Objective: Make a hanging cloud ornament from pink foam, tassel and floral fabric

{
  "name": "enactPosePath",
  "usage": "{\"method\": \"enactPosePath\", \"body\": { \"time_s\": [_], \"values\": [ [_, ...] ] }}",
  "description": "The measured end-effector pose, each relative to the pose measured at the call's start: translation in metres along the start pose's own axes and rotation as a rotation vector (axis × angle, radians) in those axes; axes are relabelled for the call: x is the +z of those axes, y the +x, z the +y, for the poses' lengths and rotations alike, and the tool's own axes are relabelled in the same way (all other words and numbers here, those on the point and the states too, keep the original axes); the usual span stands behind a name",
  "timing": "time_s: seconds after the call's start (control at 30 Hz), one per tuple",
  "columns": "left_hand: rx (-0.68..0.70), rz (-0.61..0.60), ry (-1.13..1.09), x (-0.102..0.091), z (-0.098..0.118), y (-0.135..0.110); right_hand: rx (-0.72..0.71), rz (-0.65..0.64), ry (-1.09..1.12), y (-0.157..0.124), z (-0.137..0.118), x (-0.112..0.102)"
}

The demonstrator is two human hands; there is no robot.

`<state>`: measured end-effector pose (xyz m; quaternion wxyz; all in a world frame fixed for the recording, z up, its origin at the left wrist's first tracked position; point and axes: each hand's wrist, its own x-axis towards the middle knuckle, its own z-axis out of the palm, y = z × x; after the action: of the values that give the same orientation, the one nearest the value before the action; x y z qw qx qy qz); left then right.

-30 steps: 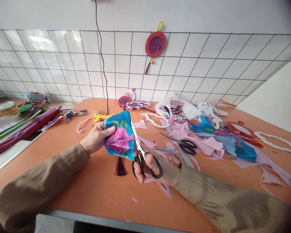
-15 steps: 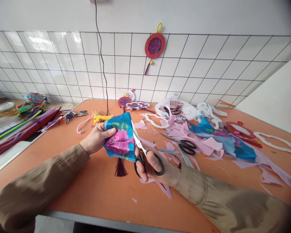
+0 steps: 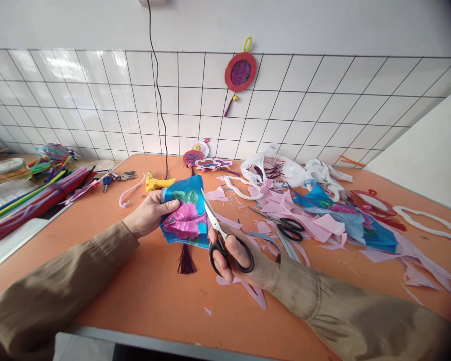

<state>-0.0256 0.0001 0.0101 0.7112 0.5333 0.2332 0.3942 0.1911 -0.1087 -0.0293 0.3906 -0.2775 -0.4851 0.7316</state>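
Observation:
My left hand [image 3: 153,213] pinches the upper left edge of a piece of blue fabric [image 3: 186,213] printed with a pink flower and green leaves. Below the fabric's lower edge a dark purple tassel [image 3: 187,260] shows; whether it is joined to the fabric is hidden. Fingers of my right hand [image 3: 248,258] are through the black handles of a pair of scissors [image 3: 215,219]. The silver blades point up and left along the fabric's right edge and look nearly closed. I cannot tell whether they are touching the cloth.
Pink scraps [image 3: 285,203], a second pair of scissors [image 3: 289,228] and more blue fabric [image 3: 379,235] lie to the right. A yellow glue gun [image 3: 158,183] and keys [image 3: 115,178] lie behind my left hand. Bundled pipe cleaners [image 3: 41,198] are at the left. A red round ornament [image 3: 240,72] hangs on the tiled wall.
The scissor blades have come closer together and the handles have shifted slightly. The fabric's right edge has moved a little; my left hand stays almost where it was.

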Motion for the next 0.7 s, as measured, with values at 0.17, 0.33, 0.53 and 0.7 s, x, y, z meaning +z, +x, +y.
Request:
{"method": "enactPosePath", "body": {
  "time_s": [0.17,0.33,0.53,0.7],
  "values": [
    [-0.001,-0.001,0.003,-0.0016,-0.0006,0.0,-0.025,0.015,-0.049,0.0003,-0.0039,0.0036],
    [-0.01,0.015,0.02,-0.0028,-0.0011,0.0007,-0.072,0.027,-0.093,0.0016,-0.0042,0.0041],
    [-0.008,0.05,0.029,-0.0029,-0.0013,0.0006,-0.108,-0.021,-0.101,0.0035,-0.003,0.0028],
    [-0.011,0.015,0.054,-0.0043,-0.0011,-0.0011,-0.074,-0.077,-0.073,0.0042,-0.0028,0.0009]
  ]
}}
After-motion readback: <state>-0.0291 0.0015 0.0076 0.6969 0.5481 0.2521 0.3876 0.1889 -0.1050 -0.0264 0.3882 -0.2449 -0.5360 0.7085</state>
